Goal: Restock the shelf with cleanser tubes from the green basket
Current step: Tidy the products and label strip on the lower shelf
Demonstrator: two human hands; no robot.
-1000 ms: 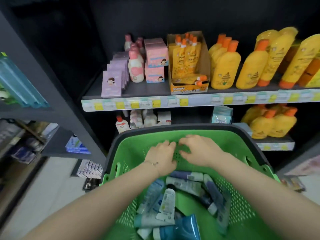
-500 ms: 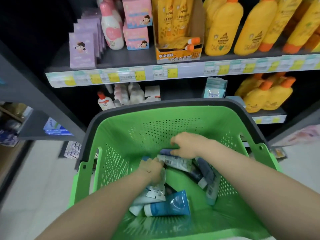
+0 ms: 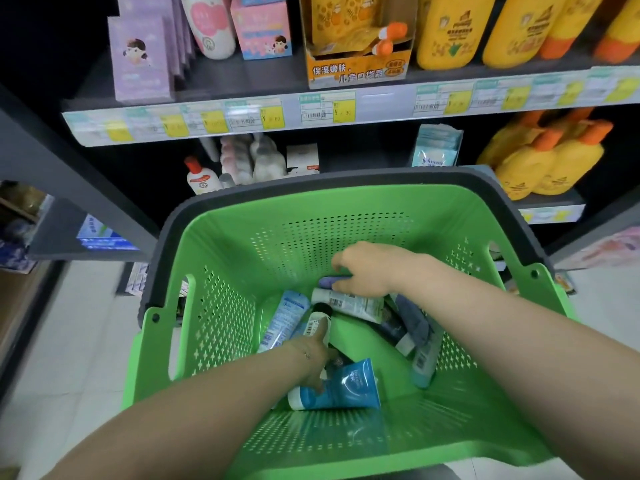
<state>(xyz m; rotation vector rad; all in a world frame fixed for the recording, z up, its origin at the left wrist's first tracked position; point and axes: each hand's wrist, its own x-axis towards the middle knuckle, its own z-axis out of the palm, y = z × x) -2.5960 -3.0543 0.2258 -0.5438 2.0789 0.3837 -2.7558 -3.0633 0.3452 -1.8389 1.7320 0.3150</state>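
The green basket point(image 3: 221, 306) with a grey rim stands in front of the shelf and holds several cleanser tubes. My left hand point(image 3: 313, 355) is deep inside it, thumb laid along a white tube with a black cap point(image 3: 319, 320) and fingers curled under it, touching a bright blue tube point(image 3: 346, 386). My right hand point(image 3: 370, 271) is further back, fingers closed over a purple tube point(image 3: 330, 281). A white barcoded tube point(image 3: 353, 304) lies just under that hand. A light blue tube point(image 3: 285, 315) leans at the left, and grey tubes point(image 3: 414, 327) lie at the right.
The upper dark shelf point(image 3: 242, 81) carries purple boxes point(image 3: 140, 60), a pink bottle, a yellow display carton point(image 3: 356, 64) and yellow bottles point(image 3: 446, 32). Below it stand small white bottles point(image 3: 202, 176), a pale blue pack point(image 3: 436, 147) and more yellow bottles point(image 3: 547, 161). Pale floor lies left.
Both hands have gone from the basket's far wall down among the tubes. The left hand has closed on the white tube, the right on the purple one. The view has tilted down.
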